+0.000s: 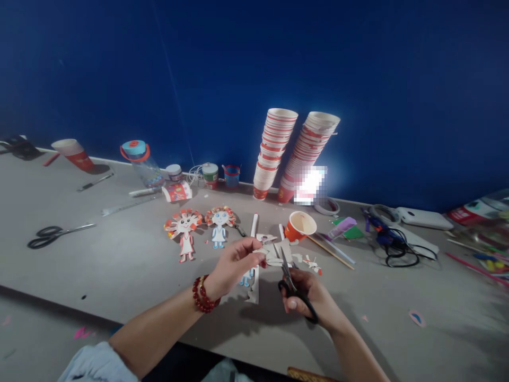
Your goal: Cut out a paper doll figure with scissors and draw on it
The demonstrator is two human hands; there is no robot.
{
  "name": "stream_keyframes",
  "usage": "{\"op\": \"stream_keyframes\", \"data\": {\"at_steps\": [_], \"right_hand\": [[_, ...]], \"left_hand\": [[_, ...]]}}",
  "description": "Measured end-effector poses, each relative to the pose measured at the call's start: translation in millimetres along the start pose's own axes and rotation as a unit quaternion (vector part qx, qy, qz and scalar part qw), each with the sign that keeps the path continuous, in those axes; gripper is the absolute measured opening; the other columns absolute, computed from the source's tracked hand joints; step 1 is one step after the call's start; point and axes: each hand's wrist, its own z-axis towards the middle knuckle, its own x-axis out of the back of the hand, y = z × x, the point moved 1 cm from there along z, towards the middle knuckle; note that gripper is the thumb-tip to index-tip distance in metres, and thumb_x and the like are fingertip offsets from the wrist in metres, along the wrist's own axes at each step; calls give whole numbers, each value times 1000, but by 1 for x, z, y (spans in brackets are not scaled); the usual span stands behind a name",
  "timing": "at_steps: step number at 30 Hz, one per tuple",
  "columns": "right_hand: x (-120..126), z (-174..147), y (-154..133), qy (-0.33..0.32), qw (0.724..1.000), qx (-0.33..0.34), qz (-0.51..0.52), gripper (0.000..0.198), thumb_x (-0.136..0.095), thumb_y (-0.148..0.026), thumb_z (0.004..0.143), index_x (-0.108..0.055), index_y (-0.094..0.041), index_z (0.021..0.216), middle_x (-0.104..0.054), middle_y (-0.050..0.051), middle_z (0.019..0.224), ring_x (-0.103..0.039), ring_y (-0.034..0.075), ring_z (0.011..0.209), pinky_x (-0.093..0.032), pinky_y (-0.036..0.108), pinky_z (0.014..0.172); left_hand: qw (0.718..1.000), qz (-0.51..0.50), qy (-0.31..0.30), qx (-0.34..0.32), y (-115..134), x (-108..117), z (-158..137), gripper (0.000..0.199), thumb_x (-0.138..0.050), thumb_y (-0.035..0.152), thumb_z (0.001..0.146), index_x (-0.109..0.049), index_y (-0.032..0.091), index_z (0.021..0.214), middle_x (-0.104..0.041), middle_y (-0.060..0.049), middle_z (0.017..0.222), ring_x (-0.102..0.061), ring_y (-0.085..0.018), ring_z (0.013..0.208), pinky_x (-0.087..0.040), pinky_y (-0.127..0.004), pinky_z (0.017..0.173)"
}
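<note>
My left hand (234,268), with red beads at the wrist, pinches a small white paper piece (273,255) between thumb and fingers. My right hand (308,300) grips black-handled scissors (289,278), their blades parted and pointing up beside that paper. Partly hidden under my left hand lies a paper figure with blue outlines (245,278). Two finished-looking paper dolls, one with a red-edged dress (186,241) and one with a blue-edged dress (218,231), lie to the left. Cut scraps (312,263) are scattered right of the blades.
Two tall stacks of paper cups, a left one (274,154) and a right one (306,154), stand against the blue wall. An orange cup (301,227) sits just beyond my hands. Other scissors (59,233) lie far left; a glue gun (385,233) and cable lie right.
</note>
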Motion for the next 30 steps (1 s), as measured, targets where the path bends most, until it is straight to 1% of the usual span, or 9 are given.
{"op": "stream_keyframes", "data": {"at_steps": [3, 7, 10, 15, 18, 21, 23, 27, 30], "right_hand": [[0, 0, -4, 26, 999, 11, -42, 58, -70, -72, 66, -52, -17, 72, -56, 0, 63, -50, 13, 55, -36, 23, 49], [0, 1, -8, 23, 998, 13, -61, 58, -69, -73, 65, -52, -17, 73, -55, 0, 64, -48, 13, 57, -35, 23, 49], [0, 1, -7, 4, 999, 12, -48, 59, -69, -73, 66, -51, -17, 74, -54, 0, 65, -47, 12, 56, -33, 23, 49], [1, 2, -3, -25, 1000, 10, -1, 59, -69, -73, 66, -50, -17, 77, -53, 0, 66, -46, 12, 56, -31, 23, 49], [1, 4, -2, -16, 1000, 16, -12, 57, -70, -70, 68, -49, -17, 74, -51, -1, 64, -43, 11, 55, -28, 24, 49], [2, 5, 0, 5, 1000, 19, -23, 56, -71, -69, 66, -48, -18, 70, -49, -2, 61, -41, 10, 53, -26, 23, 47], [1, 5, 2, 0, 1000, 16, -10, 56, -72, -69, 66, -48, -18, 69, -50, -2, 60, -43, 11, 52, -28, 23, 47], [-1, 3, 2, -38, 997, -7, 64, 57, -73, -69, 65, -51, -17, 74, -57, 0, 59, -51, 12, 49, -33, 23, 47], [-3, 2, 0, -54, 994, -13, 90, 58, -71, -71, 65, -53, -16, 75, -58, 0, 54, -48, 10, 43, -30, 22, 44]], "left_hand": [[1000, -3, 5, 2, -1, 1, 0, 24, -67, 37, 78, -54, 17, 75, -54, 1, 65, -49, -11, 62, -35, -23, 59], [1000, 11, 12, 8, 0, 2, 0, 28, -67, 40, 77, -52, 17, 74, -50, 2, 64, -46, -11, 61, -33, -22, 57], [1000, 18, 12, 13, 0, 2, 0, 29, -68, 40, 76, -52, 17, 74, -48, 2, 64, -46, -11, 62, -34, -21, 58], [1000, 6, -1, 3, 0, 1, 0, 28, -69, 38, 76, -53, 16, 74, -49, 3, 64, -42, -9, 60, -33, -21, 57], [1000, 1, -1, 4, 0, 0, 0, 27, -70, 38, 76, -54, 16, 74, -50, 2, 65, -44, -9, 62, -34, -21, 58], [1000, 2, 2, 10, 1, 0, -1, 28, -70, 39, 76, -54, 16, 74, -53, 1, 66, -47, -10, 63, -36, -21, 59], [1000, -4, -2, 18, 2, 1, -1, 28, -70, 39, 76, -54, 16, 75, -54, 1, 66, -49, -11, 64, -37, -22, 61], [999, -32, -16, 29, 2, 1, 0, 27, -71, 37, 75, -54, 16, 77, -55, 1, 67, -53, -12, 65, -39, -22, 63], [998, -50, -21, 33, 1, 1, 0, 27, -72, 36, 75, -54, 17, 78, -54, 2, 65, -54, -12, 64, -39, -22, 63]]}}
